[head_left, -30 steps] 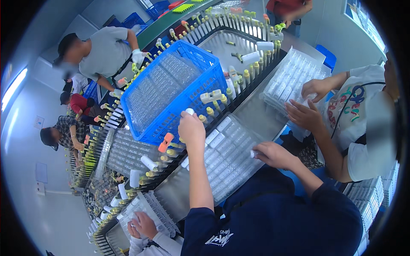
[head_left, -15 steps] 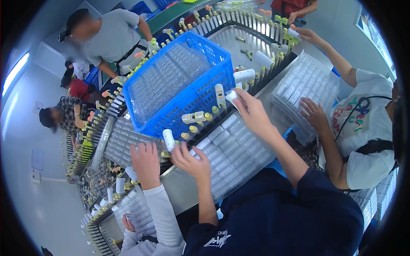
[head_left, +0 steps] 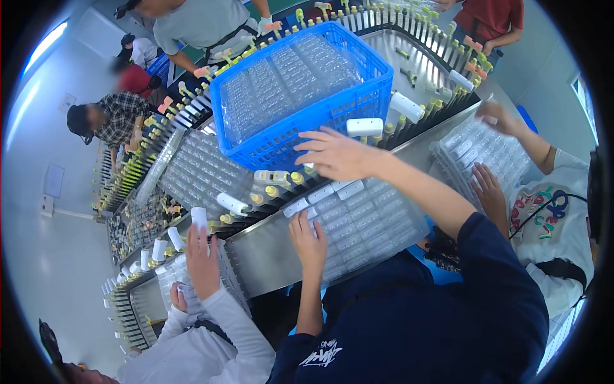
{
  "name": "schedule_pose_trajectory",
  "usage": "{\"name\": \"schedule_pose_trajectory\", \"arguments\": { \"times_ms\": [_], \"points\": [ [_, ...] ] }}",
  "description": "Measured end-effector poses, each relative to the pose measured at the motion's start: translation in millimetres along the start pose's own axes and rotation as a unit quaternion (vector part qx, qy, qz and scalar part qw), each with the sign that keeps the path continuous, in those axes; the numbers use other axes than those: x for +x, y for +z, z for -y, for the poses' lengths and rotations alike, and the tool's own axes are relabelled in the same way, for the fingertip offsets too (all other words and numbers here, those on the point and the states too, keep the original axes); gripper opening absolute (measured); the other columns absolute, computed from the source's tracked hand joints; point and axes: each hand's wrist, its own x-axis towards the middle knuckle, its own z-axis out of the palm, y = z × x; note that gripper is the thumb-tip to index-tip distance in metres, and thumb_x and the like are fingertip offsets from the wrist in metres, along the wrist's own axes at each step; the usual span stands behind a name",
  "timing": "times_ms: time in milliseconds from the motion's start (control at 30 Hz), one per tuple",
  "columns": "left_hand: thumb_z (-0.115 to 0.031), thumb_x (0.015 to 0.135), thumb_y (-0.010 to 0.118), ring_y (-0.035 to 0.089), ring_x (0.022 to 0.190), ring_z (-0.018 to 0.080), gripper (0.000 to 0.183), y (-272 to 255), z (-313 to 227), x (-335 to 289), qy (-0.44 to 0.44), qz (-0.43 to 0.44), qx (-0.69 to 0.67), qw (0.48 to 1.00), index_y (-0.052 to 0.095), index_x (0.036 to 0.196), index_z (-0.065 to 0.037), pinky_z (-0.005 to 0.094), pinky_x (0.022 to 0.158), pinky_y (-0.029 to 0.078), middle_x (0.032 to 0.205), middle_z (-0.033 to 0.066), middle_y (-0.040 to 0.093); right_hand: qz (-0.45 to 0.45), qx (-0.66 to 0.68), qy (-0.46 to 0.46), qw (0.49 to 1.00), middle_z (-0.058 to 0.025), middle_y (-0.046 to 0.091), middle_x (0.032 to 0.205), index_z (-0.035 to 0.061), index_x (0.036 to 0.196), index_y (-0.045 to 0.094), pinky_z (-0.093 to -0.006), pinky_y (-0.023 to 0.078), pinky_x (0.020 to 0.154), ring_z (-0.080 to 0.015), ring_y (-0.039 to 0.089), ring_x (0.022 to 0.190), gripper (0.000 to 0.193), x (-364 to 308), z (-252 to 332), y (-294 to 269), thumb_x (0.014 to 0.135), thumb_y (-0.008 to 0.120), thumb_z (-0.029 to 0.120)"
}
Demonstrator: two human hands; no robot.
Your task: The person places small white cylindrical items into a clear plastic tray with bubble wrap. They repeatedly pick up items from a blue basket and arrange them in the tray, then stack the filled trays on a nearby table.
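My right hand (head_left: 339, 155) reaches left over the row of yellow-tipped pegs (head_left: 297, 178), fingers spread. A bit of a white part shows beneath its fingertips, mostly hidden. Below it, my left hand (head_left: 309, 243) is at the near-left part of a clear plastic tray (head_left: 377, 217), its fingertips closed on a small white plastic casing (head_left: 311, 214). Other white casings (head_left: 320, 194) lie along the tray's far edge. On the pegs near my right hand sit a white casing (head_left: 364, 127) and a casing with cutouts (head_left: 272, 177).
A blue crate (head_left: 307, 125) full of clear trays stands beyond the pegs. To the right, a person's hand (head_left: 489, 185) rests on another tray. At left, a white-sleeved person's hand (head_left: 202, 262) is by a white casing (head_left: 199, 217). More people stand across the line.
The view has shifted. My right hand has moved left, and the casing it held no longer shows in it. My left hand has gone from beside the pegs to the tray.
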Motion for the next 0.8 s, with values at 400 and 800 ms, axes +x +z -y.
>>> {"name": "schedule_pose_trajectory", "arguments": {
  "times_ms": [400,800],
  "points": [
    [-0.013,0.089,0.082,0.059,0.122,0.0378,0.031,-10.8,39.6,28.6,0.041,0.131,0.041,0.99,0.074,0.117,-0.004,0.0503,0.105,0.049,0.123,0.014,0.065,-0.142,0.006,0.188,0.972,-0.0135,0.065,0.142,0.0091,0.135,0.07,-0.0539,0.048,0.113,-0.0362,0.06,0.135,0.043,-99.7,68.4,100.1,0.091,0.069,0.01],
    [-0.013,0.104,0.072,0.072,0.11,0.0382,0.044,-53.3,-36.5,35.7,-0.034,0.115,-0.138,0.983,0.058,0.142,0.003,0.0494,0.095,0.057,0.119,0.0221,0.074,-0.042,-0.094,0.235,0.966,-0.0094,0.068,0.123,0.0098,0.122,0.07,-0.0527,0.049,0.108,-0.0322,0.062,0.124,0.032,-123.8,22.9,141.7,0.091,0.075,0.018]
  ]
}}
